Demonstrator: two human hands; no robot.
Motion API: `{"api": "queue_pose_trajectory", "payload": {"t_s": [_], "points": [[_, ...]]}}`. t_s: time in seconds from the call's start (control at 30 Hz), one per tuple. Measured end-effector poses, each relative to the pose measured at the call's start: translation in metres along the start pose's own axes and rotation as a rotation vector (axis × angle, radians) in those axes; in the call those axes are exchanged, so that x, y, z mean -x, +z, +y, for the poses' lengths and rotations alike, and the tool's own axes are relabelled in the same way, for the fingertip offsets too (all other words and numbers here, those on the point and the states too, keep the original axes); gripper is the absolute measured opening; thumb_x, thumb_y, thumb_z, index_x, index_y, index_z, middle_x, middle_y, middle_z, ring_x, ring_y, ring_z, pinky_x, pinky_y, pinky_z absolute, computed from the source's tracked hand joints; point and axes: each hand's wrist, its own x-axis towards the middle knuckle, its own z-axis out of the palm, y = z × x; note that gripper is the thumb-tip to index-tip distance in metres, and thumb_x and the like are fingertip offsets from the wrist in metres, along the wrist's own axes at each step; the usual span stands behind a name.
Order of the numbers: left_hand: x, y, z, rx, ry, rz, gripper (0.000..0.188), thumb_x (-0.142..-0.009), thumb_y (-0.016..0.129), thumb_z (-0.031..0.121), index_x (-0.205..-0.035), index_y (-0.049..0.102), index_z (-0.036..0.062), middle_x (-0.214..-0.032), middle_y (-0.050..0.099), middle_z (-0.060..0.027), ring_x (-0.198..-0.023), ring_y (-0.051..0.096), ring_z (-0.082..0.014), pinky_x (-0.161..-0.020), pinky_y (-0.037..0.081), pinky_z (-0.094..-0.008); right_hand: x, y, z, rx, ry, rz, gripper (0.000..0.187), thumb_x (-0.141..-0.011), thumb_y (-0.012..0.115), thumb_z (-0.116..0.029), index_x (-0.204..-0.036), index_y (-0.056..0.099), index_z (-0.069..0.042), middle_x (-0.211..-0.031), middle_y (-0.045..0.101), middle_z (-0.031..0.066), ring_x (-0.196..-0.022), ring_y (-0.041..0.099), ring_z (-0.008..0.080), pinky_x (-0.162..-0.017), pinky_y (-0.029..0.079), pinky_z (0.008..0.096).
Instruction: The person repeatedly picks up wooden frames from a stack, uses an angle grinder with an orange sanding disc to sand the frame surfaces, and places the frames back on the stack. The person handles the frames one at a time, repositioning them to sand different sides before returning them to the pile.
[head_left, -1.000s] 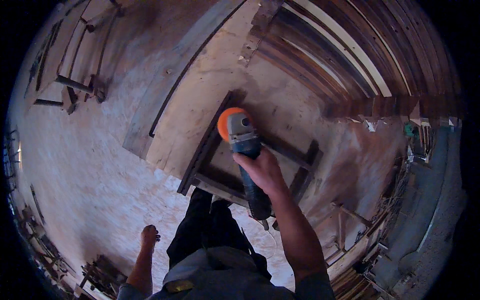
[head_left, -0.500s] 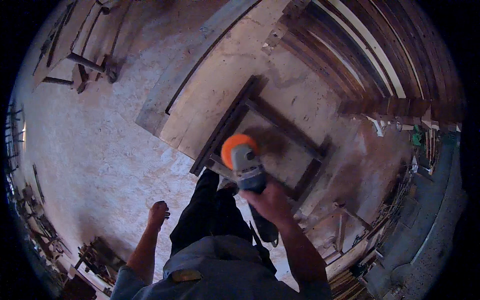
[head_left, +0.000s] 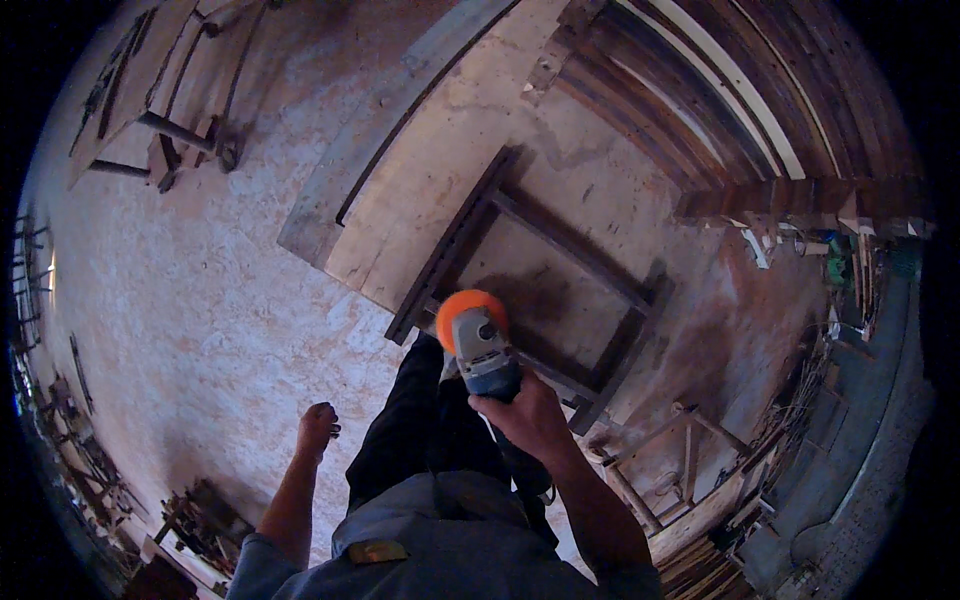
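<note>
My right hand [head_left: 530,418] is wrapped round the body of an angle grinder [head_left: 482,348] with a round orange disc [head_left: 462,306] at its far end. The disc is over the near left corner of a dark wooden frame [head_left: 572,250]; whether they touch I cannot tell. The frame lies on a pale wooden work surface [head_left: 400,235]. Away to the left, my left hand [head_left: 318,428] hangs beside my leg with its fingers curled in, and nothing shows in it. My right hand hides the rear of the grinder.
Long wooden boards [head_left: 700,90] are stacked at the far right. A wooden stand [head_left: 150,125] is at the far left, and another wooden frame [head_left: 685,450] stands to the near right. Scrap wood [head_left: 200,520] lies at the near left. A grey plank [head_left: 345,170] borders the work surface.
My right hand has brought the grinder a little to the left and nearer to me. The left hand still hangs at about the same place.
</note>
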Motion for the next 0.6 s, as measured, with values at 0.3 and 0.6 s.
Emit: {"api": "queue_pose_trajectory", "payload": {"t_s": [0.3, 0.6], "points": [[-0.003, 0.007, 0.083, -0.169, 0.310, -0.024, 0.041, -0.091, 0.056, 0.022, -0.125, 0.058, -0.0016, -0.093, 0.067, -0.0122, -0.072, 0.065, -0.0174, -0.063, 0.052, -0.0308, -0.006, 0.013, 0.000, 0.048, 0.000, 0.029, 0.061, -0.071, 0.082, -0.039, -0.114, 0.061, -0.001, -0.106, 0.068, 0.0224, -0.099, 0.067, 0.0368, -0.085, 0.052, 0.0435], [0.058, 0.090, 0.294, -0.984, 1.412, -0.107, 0.032, -0.088, 0.058, 0.009, -0.120, 0.062, 0.0064, -0.112, 0.066, -0.0134, -0.107, 0.063, -0.0311, -0.094, 0.049, -0.0407, 0.103, -0.078, 0.029, -0.235, 0.455, 0.361, 0.046, -0.076, 0.078, -0.029, -0.112, 0.064, -0.002, -0.102, 0.071, 0.0117, -0.093, 0.065, 0.0200, -0.082, 0.051, 0.0357]]}}
